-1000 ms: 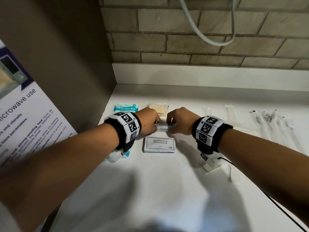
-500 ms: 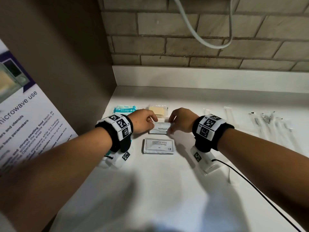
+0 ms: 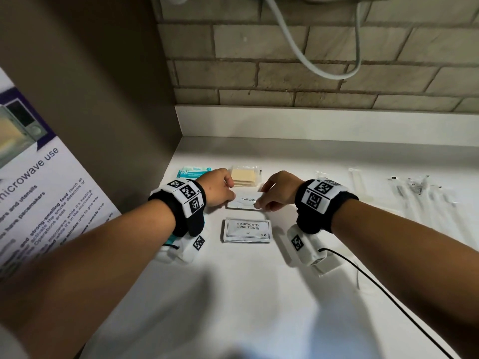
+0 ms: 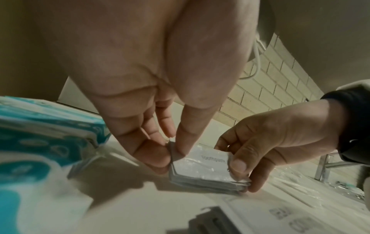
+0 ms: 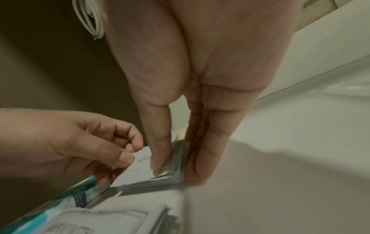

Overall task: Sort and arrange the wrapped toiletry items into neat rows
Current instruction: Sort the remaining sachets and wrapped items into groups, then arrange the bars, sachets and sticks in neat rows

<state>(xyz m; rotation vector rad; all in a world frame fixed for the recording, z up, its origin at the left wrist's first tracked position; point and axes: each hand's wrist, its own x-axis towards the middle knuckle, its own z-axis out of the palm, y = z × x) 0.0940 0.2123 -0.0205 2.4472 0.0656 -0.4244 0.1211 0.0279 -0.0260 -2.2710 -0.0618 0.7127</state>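
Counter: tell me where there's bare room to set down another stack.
Free: the wide white counter nearer the person than the shampoo sachets, and the strip behind the soap packet up to the wall. Crowded: between both hands at the toothpaste sachets, and the wrapped items far right.

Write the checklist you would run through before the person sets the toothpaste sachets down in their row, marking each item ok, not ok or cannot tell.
1. Both ends held: left hand and right hand each pinch one end of the toothpaste sachets: ok.
2. Edges squared: from the left wrist view the sachets sit slightly fanned: not ok.
3. Label facing up and readable: ok.
4. Lined up with the shampoo sachets nearer the person: roughly centred, ok.
5. Clear of the tan packet behind: touching or apart, cannot tell.
6. Number of sachets in the stack: cannot tell.
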